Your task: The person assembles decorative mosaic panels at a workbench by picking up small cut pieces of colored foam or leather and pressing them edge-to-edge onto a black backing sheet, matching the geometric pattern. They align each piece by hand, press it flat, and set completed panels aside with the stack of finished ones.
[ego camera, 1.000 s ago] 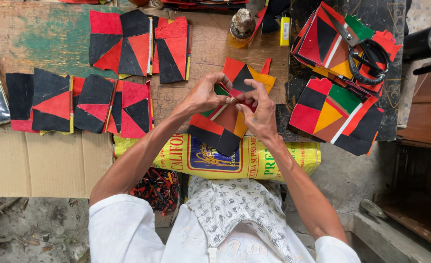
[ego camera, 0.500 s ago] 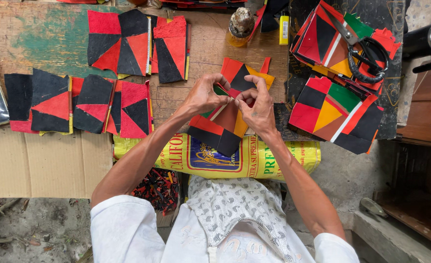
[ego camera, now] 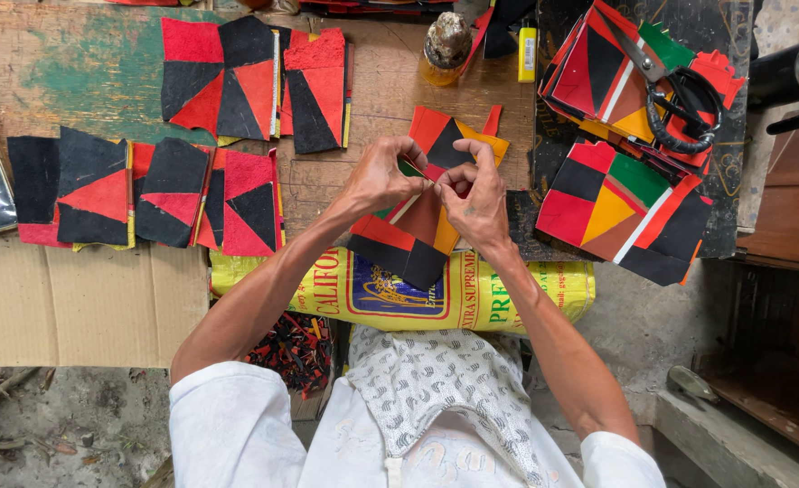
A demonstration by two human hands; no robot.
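Observation:
Both of my hands meet over the middle of the wooden worktop (ego camera: 390, 81). My left hand (ego camera: 383, 176) and my right hand (ego camera: 474, 201) pinch the same patchwork piece (ego camera: 408, 239) of red, black and orange fabric, fingertips almost touching at its top edge. The piece hangs down over a yellow printed sack (ego camera: 399, 294) at the table's front edge. Just beyond my fingers lies another red, black and orange patch (ego camera: 449, 140).
Rows of red-and-black patches (ego camera: 146, 194) lie at left and more (ego camera: 255, 81) at the back. A multicoloured stack (ego camera: 621, 203) and black-handled scissors (ego camera: 675, 99) lie right. A small jar (ego camera: 446, 43) stands behind. Cardboard (ego camera: 74, 298) covers the near left; scraps (ego camera: 296, 348) lie below.
My hands have drawn slightly closer together on the patchwork piece, fingers curling over its top edge. Everything else on the table stays put.

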